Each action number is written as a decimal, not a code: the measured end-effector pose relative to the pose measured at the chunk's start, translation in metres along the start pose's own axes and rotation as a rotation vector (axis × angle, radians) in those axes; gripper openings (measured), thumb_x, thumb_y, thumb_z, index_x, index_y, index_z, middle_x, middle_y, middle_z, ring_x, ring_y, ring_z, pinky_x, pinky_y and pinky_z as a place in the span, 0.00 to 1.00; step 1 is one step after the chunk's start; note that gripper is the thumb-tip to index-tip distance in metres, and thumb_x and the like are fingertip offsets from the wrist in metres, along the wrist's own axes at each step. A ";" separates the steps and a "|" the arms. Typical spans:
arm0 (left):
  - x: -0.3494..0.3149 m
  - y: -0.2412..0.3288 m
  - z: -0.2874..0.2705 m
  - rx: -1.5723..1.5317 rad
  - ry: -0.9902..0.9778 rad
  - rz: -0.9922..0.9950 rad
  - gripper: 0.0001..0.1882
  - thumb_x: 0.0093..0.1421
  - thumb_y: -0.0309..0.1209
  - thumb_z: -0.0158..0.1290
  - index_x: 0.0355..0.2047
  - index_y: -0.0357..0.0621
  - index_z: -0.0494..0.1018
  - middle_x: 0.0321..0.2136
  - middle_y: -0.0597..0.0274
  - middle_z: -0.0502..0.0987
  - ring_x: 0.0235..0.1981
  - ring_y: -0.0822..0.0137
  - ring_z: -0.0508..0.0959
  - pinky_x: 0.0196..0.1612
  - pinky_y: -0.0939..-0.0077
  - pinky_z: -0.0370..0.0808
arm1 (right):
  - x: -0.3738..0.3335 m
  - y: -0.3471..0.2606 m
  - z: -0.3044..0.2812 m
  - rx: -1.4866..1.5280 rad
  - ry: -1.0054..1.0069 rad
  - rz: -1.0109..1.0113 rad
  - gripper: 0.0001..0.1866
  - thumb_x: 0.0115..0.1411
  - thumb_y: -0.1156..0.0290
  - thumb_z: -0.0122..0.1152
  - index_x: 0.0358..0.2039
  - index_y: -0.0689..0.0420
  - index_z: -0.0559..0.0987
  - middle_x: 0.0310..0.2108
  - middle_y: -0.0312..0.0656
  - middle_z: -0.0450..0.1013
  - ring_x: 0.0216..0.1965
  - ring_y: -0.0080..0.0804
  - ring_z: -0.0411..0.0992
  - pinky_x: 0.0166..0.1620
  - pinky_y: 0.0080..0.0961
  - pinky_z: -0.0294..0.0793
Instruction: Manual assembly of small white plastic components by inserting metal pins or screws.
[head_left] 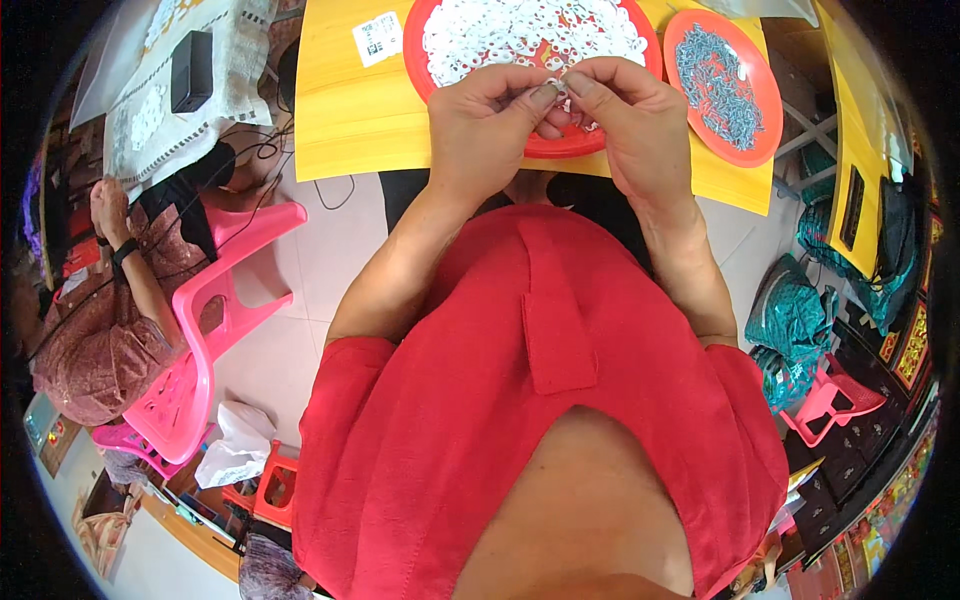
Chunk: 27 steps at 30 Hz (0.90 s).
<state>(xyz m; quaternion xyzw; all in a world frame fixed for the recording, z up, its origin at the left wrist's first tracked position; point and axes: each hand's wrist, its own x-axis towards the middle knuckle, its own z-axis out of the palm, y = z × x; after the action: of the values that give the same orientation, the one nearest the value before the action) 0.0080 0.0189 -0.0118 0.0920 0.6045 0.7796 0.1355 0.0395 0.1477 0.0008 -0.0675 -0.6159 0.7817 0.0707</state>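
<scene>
From here my left hand (482,130) and right hand (642,125) pinch a white part (559,88); fitting step I reckon, next wants steadiness.

Red top (400,470), short sleeves (345,385), front placket (558,345)

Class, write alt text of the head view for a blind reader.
A person's left hand and right hand pinch a small white piece over a red tray of white pieces. On the yellow table to the right, an orange-red plate holds small grey parts.
</scene>
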 end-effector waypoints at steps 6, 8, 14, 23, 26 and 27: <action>0.001 0.000 0.000 -0.024 -0.003 -0.014 0.05 0.53 0.20 0.50 0.31 0.31 0.72 0.21 0.57 0.75 0.21 0.73 0.75 0.25 0.85 0.73 | 0.001 0.000 -0.001 0.018 -0.011 0.015 0.05 0.52 0.76 0.55 0.28 0.65 0.75 0.22 0.35 0.71 0.24 0.17 0.67 0.28 0.12 0.66; 0.001 0.001 -0.001 -0.015 -0.008 -0.004 0.05 0.53 0.20 0.49 0.31 0.31 0.72 0.21 0.57 0.75 0.21 0.73 0.75 0.24 0.85 0.73 | 0.002 0.001 -0.002 -0.016 -0.011 0.004 0.05 0.52 0.76 0.54 0.28 0.65 0.75 0.22 0.35 0.71 0.23 0.17 0.67 0.28 0.12 0.66; 0.001 -0.002 -0.002 0.004 0.007 0.008 0.05 0.53 0.20 0.49 0.30 0.31 0.72 0.21 0.57 0.75 0.20 0.73 0.75 0.23 0.85 0.73 | 0.000 -0.001 0.005 -0.230 0.013 -0.060 0.04 0.52 0.77 0.54 0.27 0.65 0.75 0.19 0.34 0.71 0.22 0.16 0.68 0.25 0.13 0.67; 0.002 0.000 -0.007 0.198 0.004 -0.001 0.04 0.52 0.19 0.49 0.29 0.30 0.71 0.21 0.55 0.75 0.20 0.70 0.75 0.24 0.81 0.75 | 0.000 0.010 0.007 -0.387 0.030 -0.165 0.03 0.51 0.78 0.53 0.24 0.65 0.74 0.18 0.36 0.71 0.21 0.16 0.68 0.25 0.14 0.67; 0.003 -0.001 -0.009 0.146 -0.019 -0.022 0.05 0.53 0.20 0.48 0.29 0.31 0.72 0.20 0.57 0.75 0.20 0.73 0.76 0.23 0.84 0.73 | 0.003 0.009 0.005 -0.343 -0.007 -0.085 0.04 0.51 0.78 0.54 0.25 0.64 0.75 0.19 0.35 0.71 0.21 0.16 0.67 0.26 0.13 0.66; 0.004 0.000 -0.009 0.145 -0.017 -0.021 0.05 0.53 0.20 0.48 0.29 0.31 0.72 0.20 0.57 0.75 0.20 0.73 0.76 0.23 0.84 0.73 | 0.004 0.008 0.003 -0.300 -0.020 -0.017 0.04 0.51 0.77 0.54 0.25 0.64 0.75 0.19 0.35 0.72 0.22 0.16 0.67 0.26 0.12 0.66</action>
<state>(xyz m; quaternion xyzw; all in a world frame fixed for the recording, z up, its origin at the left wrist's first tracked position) 0.0015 0.0116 -0.0143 0.1016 0.6590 0.7316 0.1418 0.0351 0.1442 -0.0063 -0.0643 -0.7270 0.6810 0.0604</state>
